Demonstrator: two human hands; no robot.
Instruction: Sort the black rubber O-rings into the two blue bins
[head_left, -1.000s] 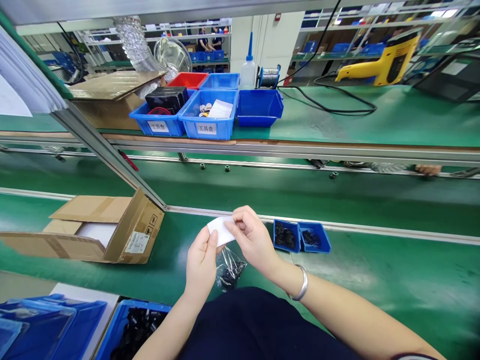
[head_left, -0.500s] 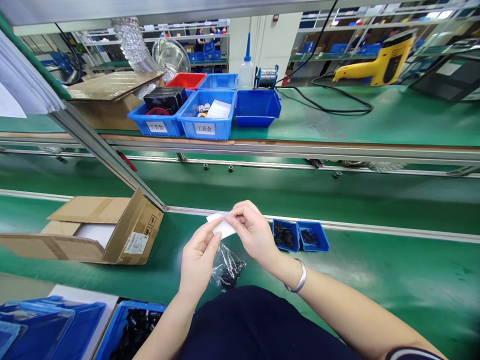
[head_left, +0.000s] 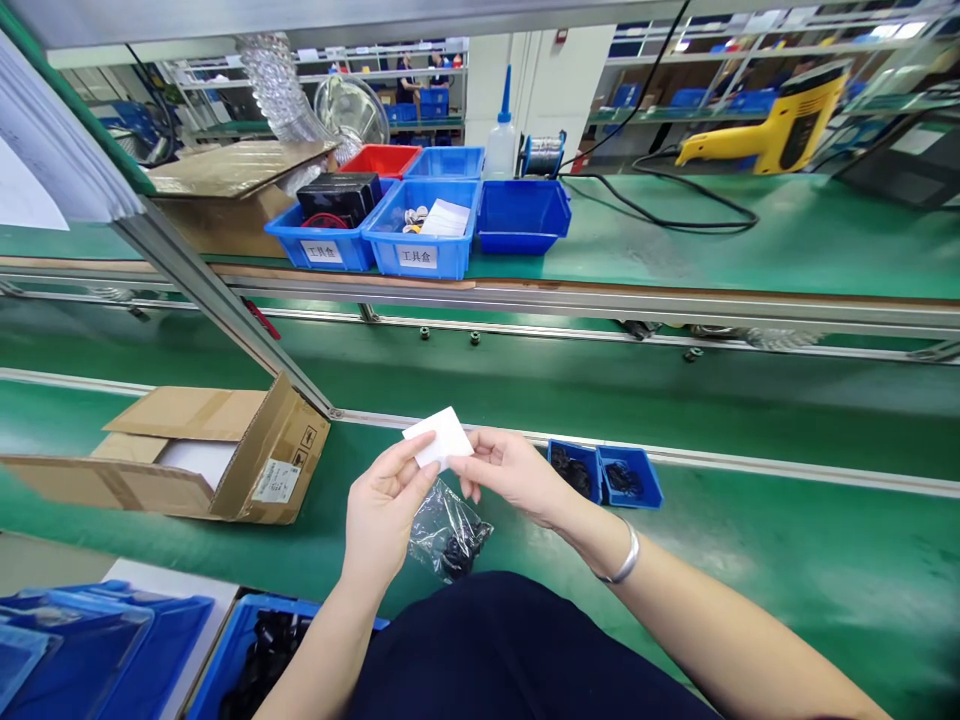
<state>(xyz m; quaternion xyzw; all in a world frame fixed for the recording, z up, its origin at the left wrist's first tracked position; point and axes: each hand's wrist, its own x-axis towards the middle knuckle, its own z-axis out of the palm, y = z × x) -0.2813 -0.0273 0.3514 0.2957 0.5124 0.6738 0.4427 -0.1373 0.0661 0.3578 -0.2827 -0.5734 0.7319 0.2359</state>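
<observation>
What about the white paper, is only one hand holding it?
No, the left hand and the right hand both have fingers on the white paper.

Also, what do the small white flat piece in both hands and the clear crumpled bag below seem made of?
Small white flat piece: probably paper or thin card, matte; thin, no shine.
Clear crumpled bag: likely plastic film, glossy; see-through, bright creases.

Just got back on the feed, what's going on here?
A person's left hand and right hand hold a small white paper between them. Just below, a clear bag with black items lies on the green bench. An open cardboard box sits to the left.
</observation>
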